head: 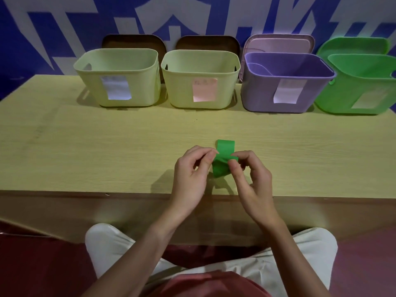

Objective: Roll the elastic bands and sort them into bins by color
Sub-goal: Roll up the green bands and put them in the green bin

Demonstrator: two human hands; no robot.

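Standing in a row along the far side of the table [85, 142], four bins are facing the person, and every position below is being given relative to the green elastic band [222, 159]. Sitting far to the left of and beyond the band is the first pale yellow bin [117, 82], carrying a white label [116, 87]. Sitting beyond the band and slightly left is the second pale yellow bin [199, 82], carrying a pink label [204, 90]. Sitting beyond the band to the right is the purple bin [285, 86], with a pink lid [278, 43] leaning behind it. Sitting farthest right is the green bin [360, 88]. The band itself is lying near the front edge of the table, with one looped end resting flat and pointing toward the bins. The left hand [190, 174] is pinching the band's left side between thumb and curled fingers. The right hand [250, 174] is pinching the band's right side in the same manner, with both hands nearly touching across the band.
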